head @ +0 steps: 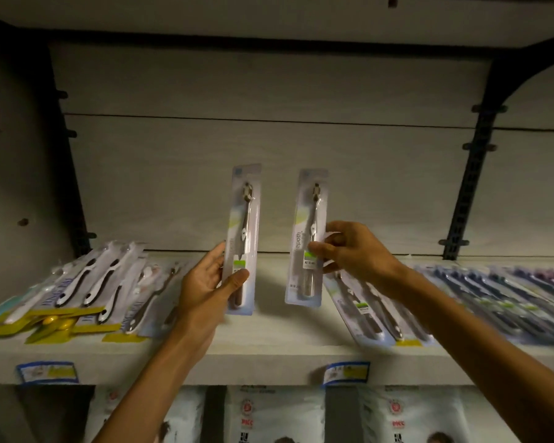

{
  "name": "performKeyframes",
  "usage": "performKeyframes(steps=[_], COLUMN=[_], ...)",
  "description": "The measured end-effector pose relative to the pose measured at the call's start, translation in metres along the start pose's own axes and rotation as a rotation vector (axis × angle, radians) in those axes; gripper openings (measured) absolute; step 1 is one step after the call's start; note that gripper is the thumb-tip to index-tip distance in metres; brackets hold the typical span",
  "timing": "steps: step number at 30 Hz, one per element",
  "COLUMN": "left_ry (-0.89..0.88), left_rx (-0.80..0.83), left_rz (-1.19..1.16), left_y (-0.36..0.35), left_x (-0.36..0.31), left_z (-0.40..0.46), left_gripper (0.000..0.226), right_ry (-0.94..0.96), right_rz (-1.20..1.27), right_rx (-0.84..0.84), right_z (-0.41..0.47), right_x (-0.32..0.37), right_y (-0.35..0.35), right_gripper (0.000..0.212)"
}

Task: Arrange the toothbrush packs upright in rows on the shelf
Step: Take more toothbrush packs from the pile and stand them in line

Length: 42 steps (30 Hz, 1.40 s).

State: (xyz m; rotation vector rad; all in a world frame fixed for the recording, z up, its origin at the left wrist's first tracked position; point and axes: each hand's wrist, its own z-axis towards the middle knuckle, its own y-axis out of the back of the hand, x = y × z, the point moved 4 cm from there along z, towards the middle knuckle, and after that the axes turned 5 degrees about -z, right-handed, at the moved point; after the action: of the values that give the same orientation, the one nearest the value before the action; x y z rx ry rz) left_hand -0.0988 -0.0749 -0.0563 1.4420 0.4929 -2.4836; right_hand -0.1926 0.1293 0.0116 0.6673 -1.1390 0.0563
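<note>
Fingers (331, 239) of the right hand (355, 251) curl round the right edge of one toothbrush pack (307, 238), and the thumb presses on its front near the green label, so this pack is pinched at about its middle. It stands upright, with the brush head at the top, above the bare middle part of the shelf (269, 330). Whether its lower edge touches the board cannot be told.

On the other side, the left hand (205, 282) grips a second toothbrush pack (242, 241). The thumb lies across the lower front of it, and the other fingers are behind the left edge. This one is also upright, a little tilted, and it stays just beside the first, with a gap between them. Both have a dark grey brush under clear plastic on a pale card.

Further out, to the left, a loose heap of white-handled brush packs (93, 282) with yellow card lies flat on the board, overlapping each other. To the right, a row of dark brush packs (477, 298) lies flat too, fanned one over the other toward the far edge.

Blue price tags (346, 372) are fixed on the front lip. Below it, white printed bags (269, 414) stand on the lower level. Behind everything is a pale back panel (269, 91) with dark metal uprights.
</note>
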Motion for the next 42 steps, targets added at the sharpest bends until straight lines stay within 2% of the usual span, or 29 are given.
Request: performKeyframes(steps=[4,8,11,14,16,19,22,26,31,37,42], left_ry=[0.029,0.065,0.104,0.134,0.149,0.157,0.151,0.079,-0.010,-0.069,-0.092], left_rx=[0.064,0.116,0.150,0.145,0.144,0.155,0.128,0.065,0.035,0.034,0.032], left_rz=[0.004,-0.013,-0.007,-0.008,-0.015,-0.020,-0.061,-0.058,-0.009,0.084,0.148], left_y=[-0.002,0.000,0.001,0.003,0.004,0.002,0.001,-0.002,-0.009,-0.019,0.002], left_x=[0.003,0.004,0.006,0.009,0.009,0.008,0.003,-0.006,-0.015,-0.021,-0.030], left_z=[-0.004,-0.002,-0.001,-0.003,-0.005,-0.007,-0.010,-0.014,-0.021,-0.032,-0.032], left_gripper=[0.052,0.050,0.048,0.048,0.050,0.052,0.059,0.064,0.059,0.059,0.065], right_ry=[-0.201,-0.311,-0.302,-0.224,-0.170,-0.137,-0.044,0.145,0.141,0.149,0.017], right_rz=[-0.161,-0.287,-0.434,-0.735,-0.866,-0.913,-0.826,-0.431,-0.046,-0.041,-0.039], right_rx=[0.141,0.179,0.139,0.136,0.134,0.112,0.030,-0.091,-0.030,-0.116,-0.029], right_z=[0.000,0.002,0.002,0.000,-0.003,-0.006,-0.005,-0.008,-0.015,-0.015,-0.006], right_x=[-0.010,-0.027,-0.035,-0.045,-0.049,-0.052,-0.042,-0.012,0.014,0.022,0.016], right_y=[0.003,0.000,0.002,0.002,-0.001,-0.002,-0.002,-0.014,-0.046,-0.065,-0.050], right_gripper=[0.021,0.038,0.049,0.061,0.059,0.053,0.057,0.049,0.045,0.027,0.037])
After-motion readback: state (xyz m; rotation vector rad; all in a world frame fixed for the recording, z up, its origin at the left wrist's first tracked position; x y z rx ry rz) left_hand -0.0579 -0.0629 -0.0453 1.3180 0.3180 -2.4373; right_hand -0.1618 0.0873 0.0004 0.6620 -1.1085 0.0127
